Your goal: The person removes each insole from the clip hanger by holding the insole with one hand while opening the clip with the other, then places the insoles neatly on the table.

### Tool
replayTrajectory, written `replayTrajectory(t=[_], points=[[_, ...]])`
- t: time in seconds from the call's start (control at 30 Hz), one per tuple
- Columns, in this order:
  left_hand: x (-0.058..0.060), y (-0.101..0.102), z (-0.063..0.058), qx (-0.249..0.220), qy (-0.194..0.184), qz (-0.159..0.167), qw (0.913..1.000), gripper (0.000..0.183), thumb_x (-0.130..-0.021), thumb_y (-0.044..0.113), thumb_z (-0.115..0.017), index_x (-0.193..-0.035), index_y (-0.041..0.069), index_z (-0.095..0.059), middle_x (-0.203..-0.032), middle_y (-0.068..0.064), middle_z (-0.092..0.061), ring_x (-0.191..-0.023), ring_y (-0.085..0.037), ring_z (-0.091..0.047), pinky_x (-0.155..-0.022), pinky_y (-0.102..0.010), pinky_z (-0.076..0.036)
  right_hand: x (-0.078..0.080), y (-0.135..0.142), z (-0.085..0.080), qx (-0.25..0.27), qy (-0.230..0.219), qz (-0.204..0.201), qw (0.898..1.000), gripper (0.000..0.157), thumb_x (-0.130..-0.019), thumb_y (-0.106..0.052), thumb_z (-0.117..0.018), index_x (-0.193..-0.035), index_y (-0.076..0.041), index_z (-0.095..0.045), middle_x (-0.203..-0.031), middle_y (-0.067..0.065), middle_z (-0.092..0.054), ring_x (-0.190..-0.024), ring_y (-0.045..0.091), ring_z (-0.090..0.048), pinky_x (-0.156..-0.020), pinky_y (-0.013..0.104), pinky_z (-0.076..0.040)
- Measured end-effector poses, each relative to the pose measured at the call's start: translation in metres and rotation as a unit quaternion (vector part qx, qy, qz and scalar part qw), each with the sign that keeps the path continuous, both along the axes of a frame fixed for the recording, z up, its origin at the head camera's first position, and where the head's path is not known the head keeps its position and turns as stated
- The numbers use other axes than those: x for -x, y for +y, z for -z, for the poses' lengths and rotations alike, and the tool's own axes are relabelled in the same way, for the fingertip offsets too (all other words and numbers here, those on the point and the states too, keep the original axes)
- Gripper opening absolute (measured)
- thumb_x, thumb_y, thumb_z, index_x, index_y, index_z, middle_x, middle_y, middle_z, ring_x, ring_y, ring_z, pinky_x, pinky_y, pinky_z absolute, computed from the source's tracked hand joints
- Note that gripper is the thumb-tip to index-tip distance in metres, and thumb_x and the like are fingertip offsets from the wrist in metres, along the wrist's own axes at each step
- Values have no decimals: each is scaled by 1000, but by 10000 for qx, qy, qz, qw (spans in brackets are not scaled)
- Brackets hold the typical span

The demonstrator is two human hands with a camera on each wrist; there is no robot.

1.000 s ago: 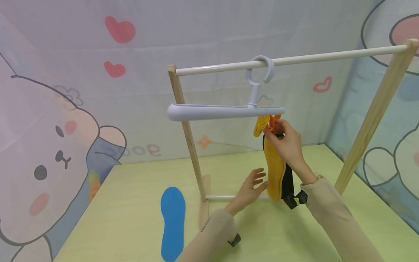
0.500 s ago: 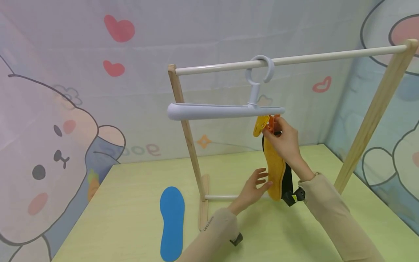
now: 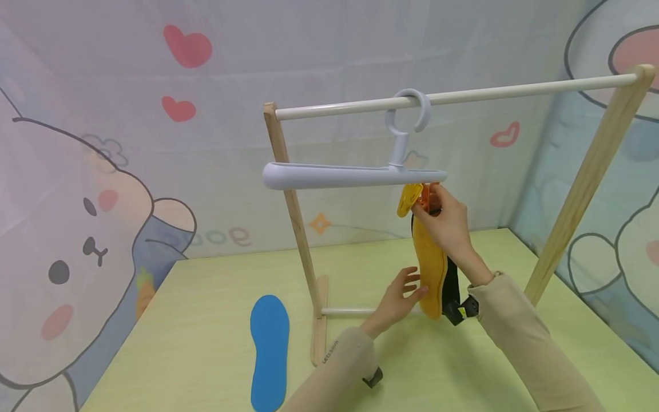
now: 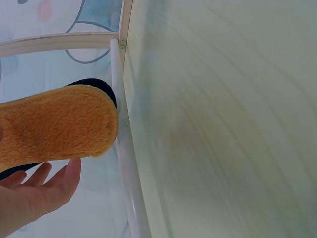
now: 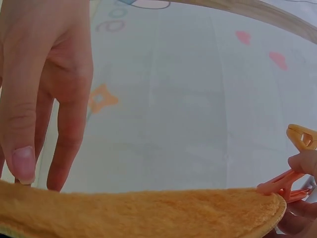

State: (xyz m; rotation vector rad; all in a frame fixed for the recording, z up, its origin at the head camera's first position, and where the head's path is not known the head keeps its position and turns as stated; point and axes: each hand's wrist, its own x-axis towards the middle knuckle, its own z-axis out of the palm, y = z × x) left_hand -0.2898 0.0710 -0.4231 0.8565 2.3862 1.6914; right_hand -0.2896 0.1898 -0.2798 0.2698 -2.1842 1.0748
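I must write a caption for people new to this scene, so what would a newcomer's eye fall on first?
Probably the fuzzy orange-yellow insole, upright below the right end of the pale hanger: the right hand grips an orange clip at its top, and the left hand is at its edge lower down. Next, likely, the bright blue insole, lying on the table left of the wooden rack.

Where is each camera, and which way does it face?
Head: worn on the head, facing forward and down at the rack and hanger; left hand, right hand and sleeves show.
Left wrist: worn there, facing the orange insole; the left hand partly shows.
Right wrist: worn there, facing across the insole toward the backdrop; both hands partly show.
Both wrist views share the insole and left hand.
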Motion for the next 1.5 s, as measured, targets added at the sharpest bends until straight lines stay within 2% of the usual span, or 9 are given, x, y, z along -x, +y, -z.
replayTrajectory(t=[0.1,0.37,0.5,0.7,0.8,1.0,1.2,1.33,1.5], points=[[2,0,2,-108,-122,21,9999,44,-92,21,-52,-130,4,-38,-128,-20,-50,-113,-35,-53,-92,-37,-46,0,-1,-1,-8,-23,0,10000,25,-85,-14,-59,-106,0,-55,-85,20,-66,-74,29,-63,-62,11,-42],[4,0,5,-225,-532,96,9983,43,-92,22,-51,-130,4,-38,-126,-19,-52,-112,-33,-54,-91,-36,-47,-1,-2,-2,-25,-47,-10,10000,27,-85,-12,-59,-108,2,-54,-87,23,-65,-76,33,-63,-68,44,-52],[4,0,4,-260,-686,37,9973,41,-92,22,-51,-128,5,-42,-122,-18,-55,-106,-31,-58,-88,-35,-49,0,-2,-2,-16,-32,-44,10000,27,-86,-14,-59,-107,2,-54,-88,24,-65,-76,34,-63,-68,46,-52],[4,-4,4,-226,-388,87,9990,34,-93,19,-49,-123,3,-48,-115,-18,-59,-102,-28,-61,-86,-30,-50,1,-1,-2,-34,23,-73,10000,27,-87,-17,-58,-107,1,-55,-90,24,-65,-77,35,-64,-69,46,-52],[3,-6,3,-284,-320,93,9990,32,-94,18,-47,-121,1,-50,-110,-20,-61,-96,-30,-63,-85,-32,-51,2,-1,-2,-33,39,-74,10000,28,-87,-17,-58,-109,0,-56,-91,24,-66,-77,34,-64,-69,46,-52],[1,-10,-1,-374,-290,88,9988,31,-95,17,-44,-121,1,-51,-105,-22,-62,-89,-32,-64,-82,-38,-51,2,-2,-2,-84,125,45,9999,31,-86,-19,-60,-112,-2,-59,-89,21,-67,-73,31,-64,-66,40,-53],[-12,-17,-15,-709,-592,279,9953,28,-95,11,-44,-117,-4,-51,-101,-28,-60,-88,-37,-62,-77,-35,-54,1,-3,-2,-94,128,84,9998,30,-85,-21,-61,-109,-4,-61,-87,19,-67,-71,28,-65,-60,9,-42],[-18,-20,-22,-782,-670,334,9941,26,-94,10,-45,-113,-6,-51,-100,-30,-59,-80,-28,-63,-70,-31,-55,1,-2,-1,-59,168,104,9998,28,-85,-21,-61,-107,-4,-62,-85,19,-67,-69,29,-64,-58,2,-38],[-19,-21,-22,-802,-772,334,9932,23,-93,10,-47,-110,-5,-51,-99,-30,-60,-72,-10,-58,-66,-32,-55,0,-2,-1,-14,201,129,9997,26,-84,-22,-62,-103,-4,-64,-83,17,-66,-68,29,-64,-56,5,-39]])
